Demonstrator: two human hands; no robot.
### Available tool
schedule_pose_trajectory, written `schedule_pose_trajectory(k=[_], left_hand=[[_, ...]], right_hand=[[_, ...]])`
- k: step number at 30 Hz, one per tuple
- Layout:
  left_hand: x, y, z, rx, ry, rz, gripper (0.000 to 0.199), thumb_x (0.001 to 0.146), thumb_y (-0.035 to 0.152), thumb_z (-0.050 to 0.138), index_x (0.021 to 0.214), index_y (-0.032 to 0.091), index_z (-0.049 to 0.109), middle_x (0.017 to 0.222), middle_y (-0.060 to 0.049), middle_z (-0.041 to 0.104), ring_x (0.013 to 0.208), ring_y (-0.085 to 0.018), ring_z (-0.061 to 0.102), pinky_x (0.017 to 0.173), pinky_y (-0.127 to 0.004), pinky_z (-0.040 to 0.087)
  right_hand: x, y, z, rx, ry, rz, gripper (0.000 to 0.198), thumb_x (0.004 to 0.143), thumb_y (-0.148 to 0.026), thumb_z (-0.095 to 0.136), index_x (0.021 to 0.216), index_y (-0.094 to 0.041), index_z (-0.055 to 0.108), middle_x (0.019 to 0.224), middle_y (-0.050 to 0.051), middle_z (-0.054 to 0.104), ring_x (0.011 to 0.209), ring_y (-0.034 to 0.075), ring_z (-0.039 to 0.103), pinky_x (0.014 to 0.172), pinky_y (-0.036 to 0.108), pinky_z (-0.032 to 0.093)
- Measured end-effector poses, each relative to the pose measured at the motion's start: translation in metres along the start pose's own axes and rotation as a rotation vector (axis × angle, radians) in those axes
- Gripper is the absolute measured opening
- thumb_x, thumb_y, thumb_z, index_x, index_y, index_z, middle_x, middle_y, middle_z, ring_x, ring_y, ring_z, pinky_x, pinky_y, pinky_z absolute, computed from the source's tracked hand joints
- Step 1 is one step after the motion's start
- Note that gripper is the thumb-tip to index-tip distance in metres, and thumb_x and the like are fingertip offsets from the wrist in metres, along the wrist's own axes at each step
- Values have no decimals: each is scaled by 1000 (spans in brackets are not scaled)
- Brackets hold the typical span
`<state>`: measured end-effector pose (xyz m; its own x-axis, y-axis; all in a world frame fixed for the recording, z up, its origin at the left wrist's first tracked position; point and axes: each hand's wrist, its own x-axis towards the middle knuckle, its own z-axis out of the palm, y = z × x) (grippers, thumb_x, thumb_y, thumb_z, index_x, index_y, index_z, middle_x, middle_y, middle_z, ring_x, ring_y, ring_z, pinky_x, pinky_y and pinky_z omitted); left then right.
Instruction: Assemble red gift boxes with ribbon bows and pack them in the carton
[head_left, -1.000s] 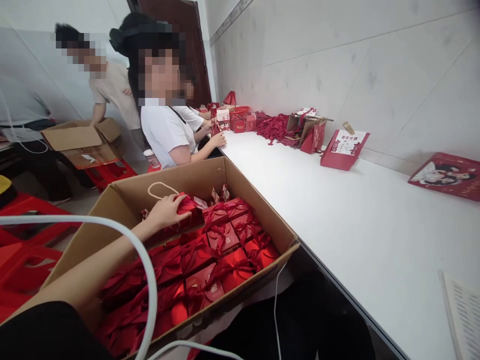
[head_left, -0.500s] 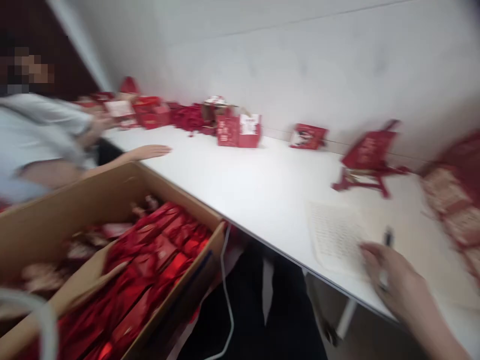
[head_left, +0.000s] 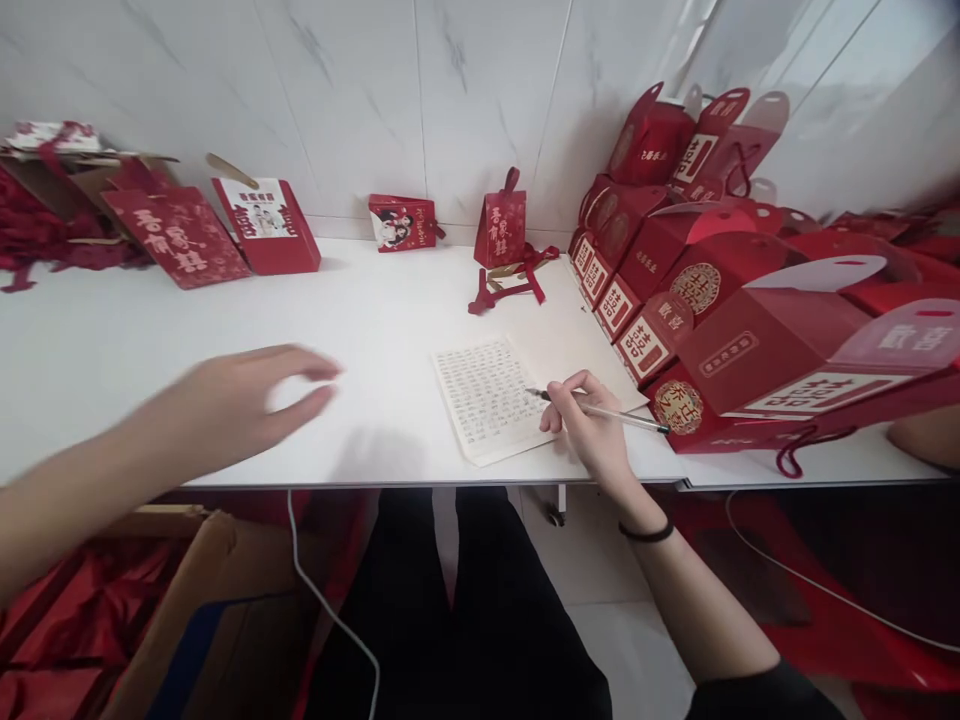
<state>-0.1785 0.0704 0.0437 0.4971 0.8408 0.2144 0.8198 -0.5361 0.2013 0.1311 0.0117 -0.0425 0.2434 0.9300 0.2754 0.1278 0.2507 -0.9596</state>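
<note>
A pen [head_left: 604, 411] is gripped in my right hand [head_left: 592, 430], its dark tip over the right side of a sheet of paper [head_left: 480, 385] filled with rows of handwriting. A larger pale sheet [head_left: 566, 340] lies partly beneath it, at the right. To the left of the paper, my left hand [head_left: 259, 400] hovers above the white table [head_left: 375, 320], a little blurred. Its thumb and fingers are curved apart with nothing between them. A dark band [head_left: 646, 534] circles my right wrist.
Red gift boxes [head_left: 675, 270] are stacked at the right. Small red boxes [head_left: 281, 225] and a red ribbon [head_left: 517, 285] stand or lie along the wall. Below the table at left, a cardboard box [head_left: 217, 560] holds red packages; a white cable [head_left: 315, 590] hangs nearby.
My view has swung right, away from the co-worker and toward the stacked boxes. My left hand, earlier by the cardboard box, is now over the table. The pen stays in my right hand.
</note>
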Motion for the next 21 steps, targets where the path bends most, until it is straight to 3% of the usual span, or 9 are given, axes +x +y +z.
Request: schedule_pose_trajectory(k=[2, 5, 7, 9, 15, 21], left_hand=[[46, 25, 22, -78, -86, 97, 26, 81, 37, 44, 83, 20, 64, 85, -1, 68, 76, -16, 60, 71, -28, 44], [111, 64, 80, -278, -10, 103, 30, 83, 34, 39, 64, 17, 55, 61, 0, 58, 55, -12, 49, 57, -25, 38], [135, 80, 115, -383, 38, 64, 32, 85, 34, 37, 60, 18, 50, 54, 1, 52, 50, -11, 43, 52, -24, 34], [142, 86, 135, -412, 19, 43, 31, 84, 33, 39, 58, 18, 47, 52, 2, 49, 48, -11, 41, 50, -24, 31], [134, 87, 137, -339, -72, 36, 21, 79, 26, 46, 60, 17, 49, 59, 1, 54, 52, -12, 44, 53, -26, 31], [136, 90, 139, -294, -91, 34, 20, 80, 26, 45, 65, 17, 52, 64, 0, 55, 56, -13, 47, 55, -26, 33]], right_hand=[[-1, 0, 5, 15, -52, 17, 39, 89, -57, 46, 77, -20, 44, 52, -3, 52, 51, 14, 53, 52, 25, 44], [-2, 3, 12, -25, -88, 75, 43, 92, -58, 39, 82, -17, 49, 66, 2, 58, 57, 13, 53, 53, 24, 42], [-3, 5, 14, -104, -67, 120, 37, 88, -52, 51, 74, -17, 49, 66, 2, 56, 58, 13, 51, 53, 23, 40], [-4, 4, 15, -207, -39, 134, 30, 81, -42, 62, 68, -18, 47, 62, -1, 52, 57, 13, 49, 53, 22, 38], [-6, -1, 14, -341, -106, 188, 34, 80, -28, 56, 57, -18, 34, 51, -5, 36, 48, 9, 33, 46, 22, 26], [-6, 1, 14, -360, -87, 180, 33, 79, -24, 54, 54, -18, 34, 50, -5, 35, 48, 9, 32, 47, 21, 27]])
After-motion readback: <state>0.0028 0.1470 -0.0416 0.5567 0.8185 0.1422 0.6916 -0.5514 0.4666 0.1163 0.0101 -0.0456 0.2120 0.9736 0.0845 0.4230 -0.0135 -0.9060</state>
